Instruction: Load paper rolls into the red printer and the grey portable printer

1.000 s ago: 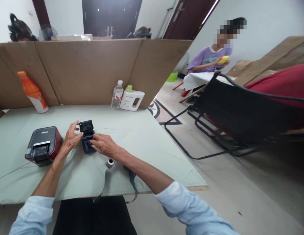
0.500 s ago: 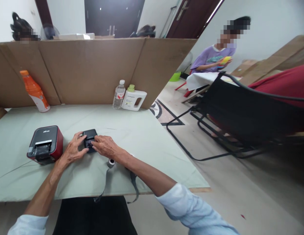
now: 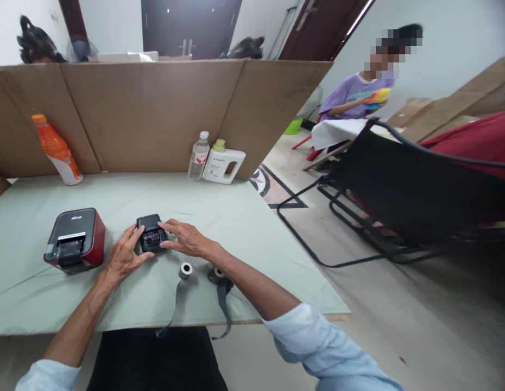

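A small black box-like device (image 3: pixel 152 221) with a glossy dark window lies on the green-covered table, between my hands. My left hand (image 3: pixel 124 254) grips its left side, with fingertips at the upper edge and the thumb stretched toward the lower edge. On the opposite side, my right hand (image 3: pixel 185 238) has its fingertips and thumb against the device's right edge. A grey roll (image 3: pixel 184 271) with a white core stands nearer to me, its strip trailing over the table edge. Beside it, a second roll (image 3: pixel 215 275) with a dark strip is partly covered by my right forearm.
A black-and-red printer (image 3: pixel 75 239) stands left of my left hand. An orange bottle (image 3: pixel 57 149), a clear water bottle (image 3: pixel 199 157) and a white jug (image 3: pixel 223 163) line the cardboard partition (image 3: pixel 155 117). A black folding chair (image 3: pixel 419 184) and a seated person (image 3: pixel 354 98) are at right.
My right hand has moved off the device's window to its right edge, leaving the window in view. The second roll now shows more beside my forearm.
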Tool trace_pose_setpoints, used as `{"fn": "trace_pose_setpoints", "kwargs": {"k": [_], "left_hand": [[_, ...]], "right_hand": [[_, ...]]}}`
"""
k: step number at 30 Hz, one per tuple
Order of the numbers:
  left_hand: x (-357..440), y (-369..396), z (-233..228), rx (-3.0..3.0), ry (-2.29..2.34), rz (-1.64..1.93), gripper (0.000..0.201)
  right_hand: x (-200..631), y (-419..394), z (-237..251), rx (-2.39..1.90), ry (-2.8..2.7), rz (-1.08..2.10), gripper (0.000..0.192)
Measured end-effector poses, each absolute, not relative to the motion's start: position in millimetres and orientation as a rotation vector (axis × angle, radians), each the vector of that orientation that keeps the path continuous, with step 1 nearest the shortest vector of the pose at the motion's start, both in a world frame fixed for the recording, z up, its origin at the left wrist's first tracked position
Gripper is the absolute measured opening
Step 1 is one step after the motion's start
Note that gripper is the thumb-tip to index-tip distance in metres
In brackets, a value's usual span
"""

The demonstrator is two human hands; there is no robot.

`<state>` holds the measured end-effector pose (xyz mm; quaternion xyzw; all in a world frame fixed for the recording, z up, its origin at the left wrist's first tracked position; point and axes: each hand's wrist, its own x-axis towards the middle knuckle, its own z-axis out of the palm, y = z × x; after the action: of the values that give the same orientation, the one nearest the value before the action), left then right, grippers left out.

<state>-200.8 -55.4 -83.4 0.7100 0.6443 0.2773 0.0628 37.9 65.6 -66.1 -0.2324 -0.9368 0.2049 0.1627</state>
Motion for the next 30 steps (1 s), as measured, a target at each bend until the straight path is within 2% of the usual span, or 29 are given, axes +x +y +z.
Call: {"fn": "trace_pose_setpoints", "kwargs": {"k": [7, 12, 15, 18, 22, 30], "left_hand": [[-195, -57, -78, 2.188, 2.041, 0.749, 0.074], [-193, -56, -78, 2.186, 2.035, 0.741, 0.081], [-193, -56, -80, 2.171, 2.049, 0.725, 0.09], [-196, -55, -82, 2.186, 2.025, 0.737, 0.089], [-197, -41, -79, 2.251, 1.964, 0.748, 0.089], [-119, 28, -67, 2.365, 1.661, 0.671, 0.093]], "right_hand": [[37, 68, -74, -0.678, -2.681, 0.631, 0.065], [34, 61, -67, -0.774, -2.546, 0.857, 0.077], [29, 59, -61, -0.793, -2.495, 0.988, 0.062], [24, 61, -57, -0.747, -2.439, 1.137, 0.042], [31, 68, -53, -0.736, -2.343, 1.184, 0.035], [124, 79, -48, -0.797, -2.041, 1.172, 0.052]]}}
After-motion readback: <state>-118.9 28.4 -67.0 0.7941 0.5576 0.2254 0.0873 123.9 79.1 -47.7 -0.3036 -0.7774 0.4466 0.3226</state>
